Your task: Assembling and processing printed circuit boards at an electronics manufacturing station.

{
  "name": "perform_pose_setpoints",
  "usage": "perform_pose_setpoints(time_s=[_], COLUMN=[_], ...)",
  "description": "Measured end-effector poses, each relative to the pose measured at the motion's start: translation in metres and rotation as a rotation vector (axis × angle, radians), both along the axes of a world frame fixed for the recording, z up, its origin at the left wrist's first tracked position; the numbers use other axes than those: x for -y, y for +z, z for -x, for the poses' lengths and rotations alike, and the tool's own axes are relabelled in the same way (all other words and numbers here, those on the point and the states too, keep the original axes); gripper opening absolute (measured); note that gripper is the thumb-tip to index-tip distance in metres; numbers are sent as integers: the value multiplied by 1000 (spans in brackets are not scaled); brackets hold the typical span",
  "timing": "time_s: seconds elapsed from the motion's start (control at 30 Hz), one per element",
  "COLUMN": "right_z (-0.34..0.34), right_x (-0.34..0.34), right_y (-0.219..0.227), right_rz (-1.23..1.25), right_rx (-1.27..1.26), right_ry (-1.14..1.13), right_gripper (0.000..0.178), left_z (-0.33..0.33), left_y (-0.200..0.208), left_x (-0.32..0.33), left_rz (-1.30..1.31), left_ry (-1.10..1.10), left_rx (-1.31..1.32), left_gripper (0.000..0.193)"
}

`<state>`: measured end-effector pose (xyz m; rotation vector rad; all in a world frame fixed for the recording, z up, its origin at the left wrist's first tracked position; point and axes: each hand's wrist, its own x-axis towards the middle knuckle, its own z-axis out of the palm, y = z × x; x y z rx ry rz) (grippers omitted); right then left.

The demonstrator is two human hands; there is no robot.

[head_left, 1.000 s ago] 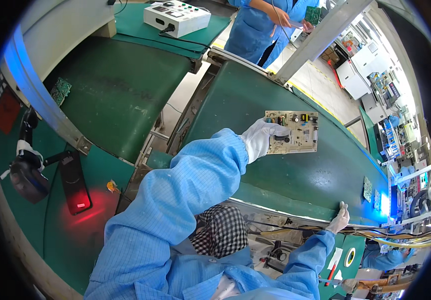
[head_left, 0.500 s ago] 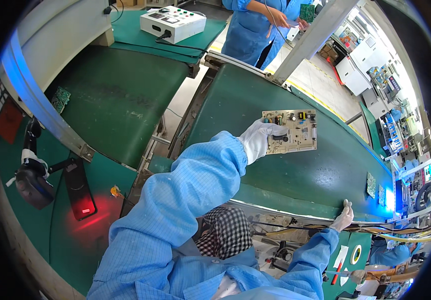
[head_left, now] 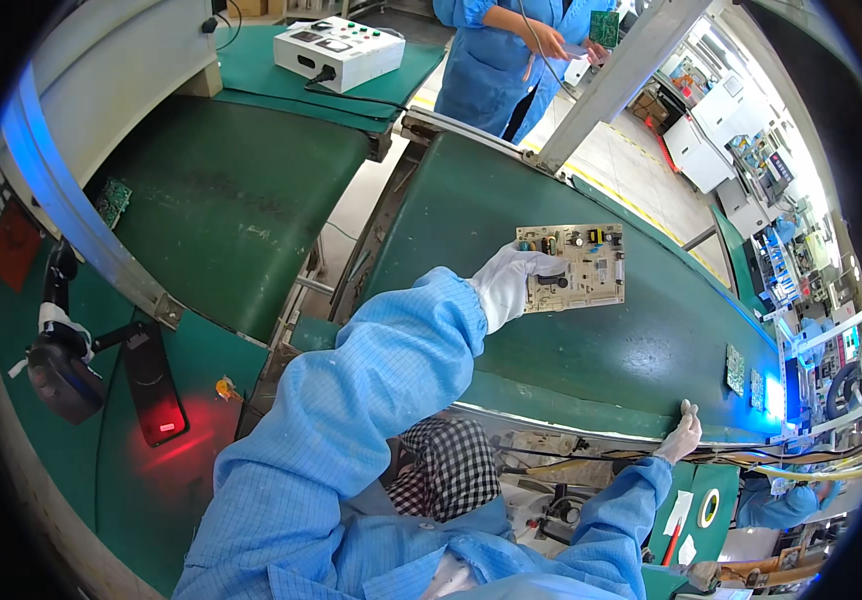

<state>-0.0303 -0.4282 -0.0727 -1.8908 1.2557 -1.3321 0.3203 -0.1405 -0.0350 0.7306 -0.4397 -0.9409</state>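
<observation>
Over the green conveyor belt (head_left: 551, 350), the gloved left hand (head_left: 507, 283) should keep pinching the circuit board (head_left: 579, 265) by its edge, while the right hand (head_left: 681, 436) rests open-fingered on the belt's near edge.

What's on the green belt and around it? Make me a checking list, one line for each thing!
Surface: green conveyor belt, bare around the board.
Job's things: beige circuit board over the belt.
Clutter: small green boards near the belt's right end.
Hands: left hand, white-gloved, grips the circuit board's left edge; right hand rests on the belt's near rim, holding nothing.
Cables: black cable from the white control box.
Surroundings: another person in blue; black scanner glowing red.
</observation>
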Motion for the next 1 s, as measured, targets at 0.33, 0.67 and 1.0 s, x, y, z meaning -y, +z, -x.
perform_pose_setpoints(time_s=[0.33, 0.67, 1.0], right_z=[3, 1, 1], right_x=[7, 2, 5], right_y=[-6, -2, -4], right_rz=[-4, 0, 8], right_rx=[58, 34, 50], right_ry=[33, 12, 10], right_gripper=[30, 30, 30], left_z=[2, 3, 5], left_y=[-1, 3, 10], left_x=[0, -2, -5], left_rz=[-38, -9, 8], left_ry=[17, -33, -30], left_rx=[25, 22, -46], left_gripper=[32, 35, 31])
